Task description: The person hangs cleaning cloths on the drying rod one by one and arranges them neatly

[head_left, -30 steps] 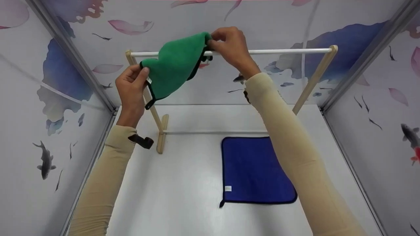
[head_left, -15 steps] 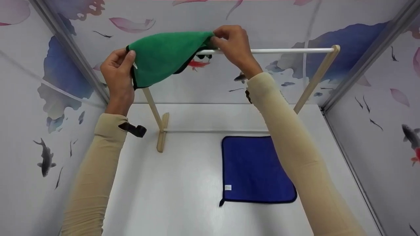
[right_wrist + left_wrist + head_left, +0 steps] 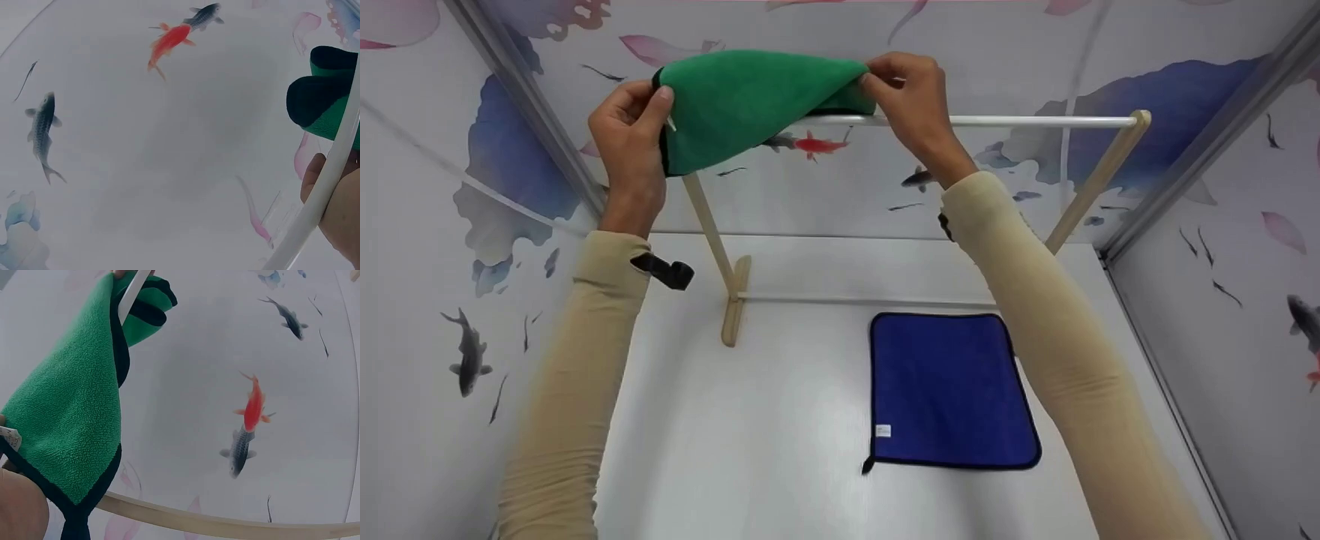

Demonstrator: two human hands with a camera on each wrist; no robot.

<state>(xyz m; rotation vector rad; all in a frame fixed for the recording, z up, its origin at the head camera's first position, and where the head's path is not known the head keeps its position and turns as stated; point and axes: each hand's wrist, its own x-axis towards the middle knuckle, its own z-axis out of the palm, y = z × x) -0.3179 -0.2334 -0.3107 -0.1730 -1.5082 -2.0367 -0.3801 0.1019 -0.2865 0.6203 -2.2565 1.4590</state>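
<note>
A green towel (image 3: 750,94) with black edging is stretched between both hands over the white top bar (image 3: 1020,121) of a wooden rack. My left hand (image 3: 631,142) pinches its left edge near a small white label (image 3: 10,437). At the other end, my right hand (image 3: 913,105) pinches the towel's right corner just above the bar. In the left wrist view the green towel (image 3: 79,394) droops toward a black-trimmed corner. Folded dark edges of the towel (image 3: 320,101) show behind the bar in the right wrist view.
A blue towel (image 3: 949,390) with black edging lies flat on the white tabletop (image 3: 765,420). The rack's left leg (image 3: 709,232) and right leg (image 3: 1099,184) slant down to the table, joined by a low bar (image 3: 840,300). Printed walls enclose the sides and back.
The left hand has moved up and left, pulling the green towel wider and raising it along the bar. The right hand keeps its pinch and sits slightly farther right.
</note>
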